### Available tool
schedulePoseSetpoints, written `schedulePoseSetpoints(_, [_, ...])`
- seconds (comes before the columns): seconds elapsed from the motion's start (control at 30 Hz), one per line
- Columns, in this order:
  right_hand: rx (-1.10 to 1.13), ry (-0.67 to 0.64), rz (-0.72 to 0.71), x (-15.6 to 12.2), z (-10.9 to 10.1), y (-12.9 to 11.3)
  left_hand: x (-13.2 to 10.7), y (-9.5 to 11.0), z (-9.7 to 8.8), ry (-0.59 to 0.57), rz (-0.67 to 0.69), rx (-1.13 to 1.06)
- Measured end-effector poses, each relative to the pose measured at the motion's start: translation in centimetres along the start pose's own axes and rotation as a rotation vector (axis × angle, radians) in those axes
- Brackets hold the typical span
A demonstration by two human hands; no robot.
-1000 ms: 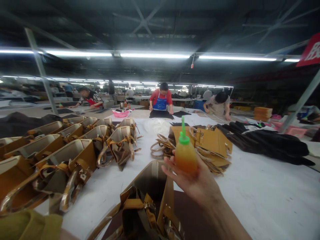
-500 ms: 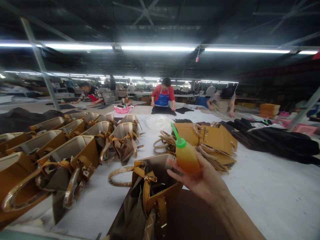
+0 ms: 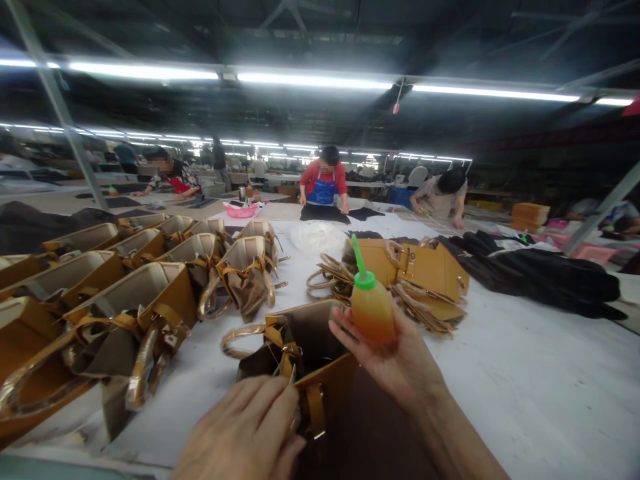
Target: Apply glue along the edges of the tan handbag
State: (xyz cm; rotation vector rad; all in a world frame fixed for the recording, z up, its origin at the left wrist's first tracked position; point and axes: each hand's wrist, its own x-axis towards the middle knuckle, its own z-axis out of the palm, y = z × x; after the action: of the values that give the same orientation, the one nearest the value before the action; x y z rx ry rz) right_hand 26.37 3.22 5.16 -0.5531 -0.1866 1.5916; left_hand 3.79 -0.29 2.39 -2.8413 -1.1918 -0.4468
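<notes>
My right hand [image 3: 395,363] is closed round an orange squeeze bottle [image 3: 371,308] with a green nozzle, held upright above the table. Just below it stands an open tan handbag [image 3: 305,360] with wrapped handles. My left hand [image 3: 245,430] has its fingers curled on the near rim of that handbag, by its strap buckle. The hand hides part of the bag's front.
Rows of similar tan handbags [image 3: 125,293] fill the left of the white table [image 3: 525,387]. A heap of flat tan bag pieces [image 3: 415,273] lies behind the bottle. Dark fabric [image 3: 540,280] lies at the right. Other people [image 3: 323,183] work at far tables.
My left hand has come into view and taken hold of the handbag's near rim. The bottle in my right hand has tipped back toward upright.
</notes>
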Motion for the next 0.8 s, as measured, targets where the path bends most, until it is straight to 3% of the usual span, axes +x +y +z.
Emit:
schedulePoseSetpoints(0.1, [-0.015,0.015,-0.005,-0.3,0.2,0.0,5.3,2.9,-0.4,-0.192,-0.101,-0.068])
schedulePoseSetpoints(0.2, [-0.006,0.021,-0.013,-0.7,0.3,-0.3,7.5,3.4,0.1,-0.336,-0.175,-0.122])
schedulePoseSetpoints(0.3, [0.017,0.024,-0.009,-1.3,0.7,-0.9,6.8,2.3,0.8,-0.222,-0.129,-0.161])
schedulePoseSetpoints(0.43, [0.065,0.042,-0.031,-2.7,1.6,-1.8,5.0,0.7,1.3,0.033,0.208,-0.202])
schedulePoseSetpoints(0.53, [0.080,0.075,-0.058,-3.8,1.9,-1.8,4.1,0.3,2.2,0.123,0.400,-0.216])
schedulePoseSetpoints(0.7, [0.044,0.089,-0.009,-4.7,-0.1,-0.2,2.8,0.1,4.8,0.262,0.381,-0.219])
schedulePoseSetpoints(0.8, [0.004,0.033,0.026,-4.9,-1.5,0.6,2.2,0.3,4.4,0.324,0.348,-0.350])
